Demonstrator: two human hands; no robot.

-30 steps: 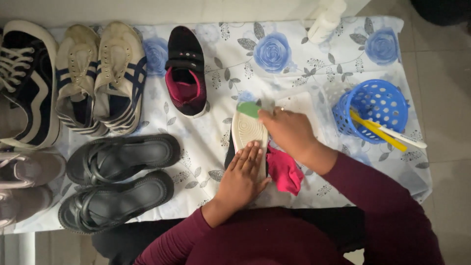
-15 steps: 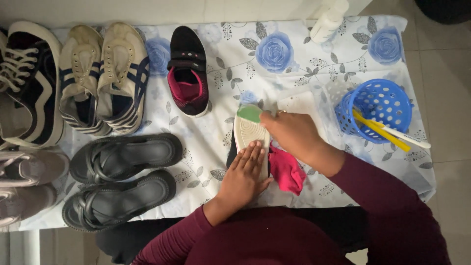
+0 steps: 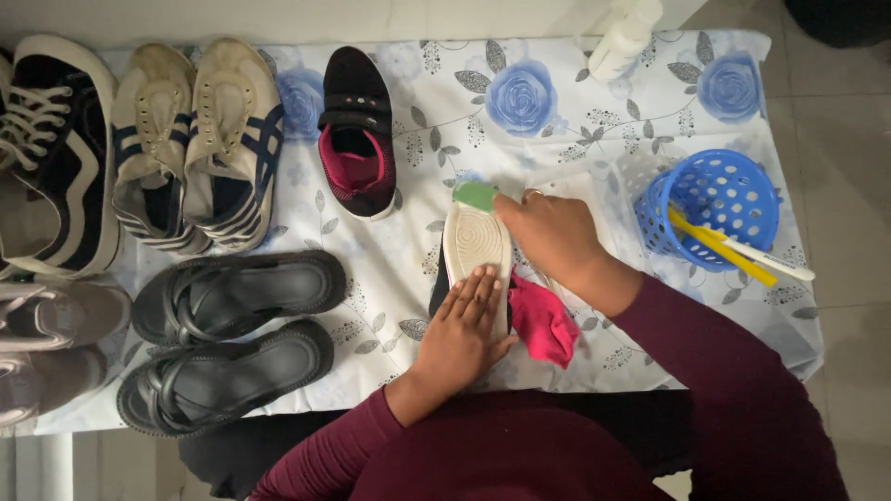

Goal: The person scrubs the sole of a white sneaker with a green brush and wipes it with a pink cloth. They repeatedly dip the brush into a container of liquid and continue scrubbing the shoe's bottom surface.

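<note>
Left hand (image 3: 461, 320) flat on our upturned shoe (image 3: 475, 250) — pale ridged sole; right hand (image 3: 549, 232) gripping green sponge (image 3: 475, 196) — near the cloth's (image 3: 557, 93) front edge.

— What lies under the left hand (image 3: 461, 327)?

— An upturned shoe (image 3: 475, 249), its pale cream sole facing up, moulded in rings and ribs. It lies lengthwise, toe pointing away from the person. The left hand's palm and fingers press flat on the heel half; dark upper shows at the edge just left of those fingers.

— And at the right hand (image 3: 551, 234)?

— A small green sponge (image 3: 476, 195), held at the fingertips and touching the toe end of the sole.

— The pink thing?

— A crumpled pink cloth (image 3: 543, 320), lying just right of the left hand, below the right wrist, touching the shoe's side.
</note>
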